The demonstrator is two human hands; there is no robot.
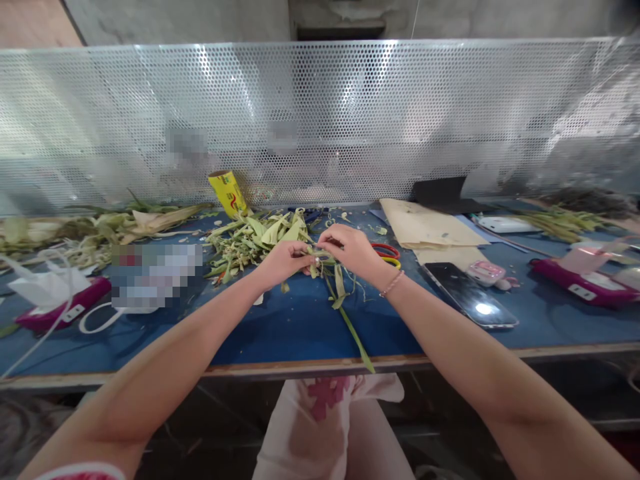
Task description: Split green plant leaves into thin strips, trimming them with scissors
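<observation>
Over the middle of the blue table, my left hand [287, 261] is closed on a thin green plant stem. My right hand [347, 248], with a beaded bracelet at its wrist, pinches the same plant piece from the right, close to my left fingertips. From between the hands the plant piece [339, 287] hangs down, with a withered leaf. A long green blade [357, 341] reaches to the table's front edge. Just behind my left hand lies a heap of pale green leaves and stems [245, 241]. Scissors with red and yellow handles [387, 253] lie partly behind my right hand.
A yellow tube [229, 193] leans near the perforated metal screen [310, 120]. To the right are brown paper [425, 227], a phone [467, 293], a pink case [485, 272] and a purple power strip [583, 283]. Another purple strip [65, 307] with white cables sits left.
</observation>
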